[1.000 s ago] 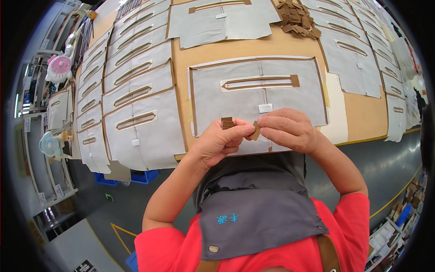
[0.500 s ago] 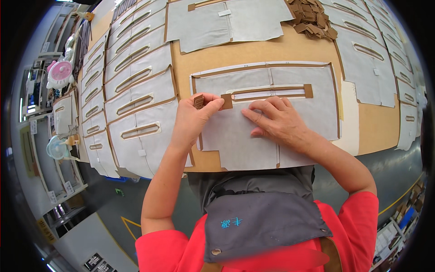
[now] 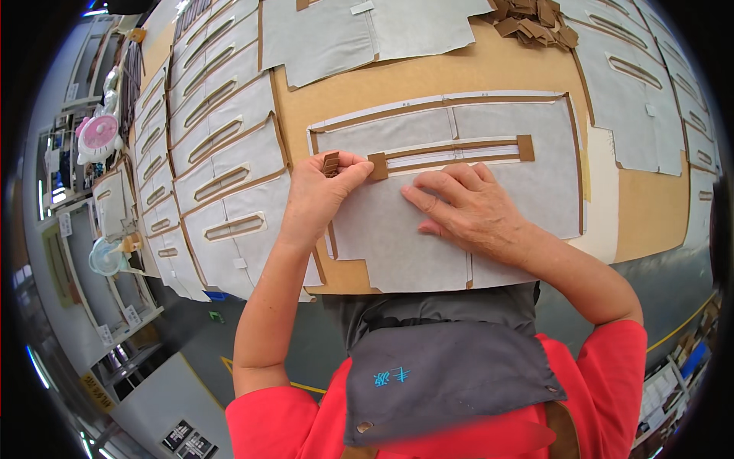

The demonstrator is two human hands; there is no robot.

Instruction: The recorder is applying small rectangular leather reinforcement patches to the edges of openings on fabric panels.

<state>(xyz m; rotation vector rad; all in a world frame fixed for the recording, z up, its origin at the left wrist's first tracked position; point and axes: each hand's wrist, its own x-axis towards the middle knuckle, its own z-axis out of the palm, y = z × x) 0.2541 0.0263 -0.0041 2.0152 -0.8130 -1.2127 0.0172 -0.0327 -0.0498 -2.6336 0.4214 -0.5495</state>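
A grey fabric panel [image 3: 417, 245] with brown-edged sides lies flat before me. Across it runs a long slot framed by brown strips [image 3: 451, 161], with a white strip showing inside. My left hand [image 3: 317, 195] keeps a small stack of brown tabs [image 3: 330, 164] in its fingers. Its thumb and forefinger are at a brown square tab [image 3: 378, 166] lying over the slot's left end. Another brown tab [image 3: 525, 148] covers the right end. My right hand [image 3: 474, 210] rests on the panel just below the slot, fingers loosely bent and apart, holding nothing.
Overlapping rows of similar slotted panels [image 3: 229, 195] cover the table's left side, and more panels [image 3: 631, 115] lie at the right. A further panel [image 3: 329, 46] is at the far side. Beside it sits a heap of brown tabs [image 3: 535, 23]. A pink fan [image 3: 99, 136] stands left.
The brown tab in my left fingers has moved slightly onto the slot's left end. My right hand has barely shifted. The whole view has tilted and moved a little.
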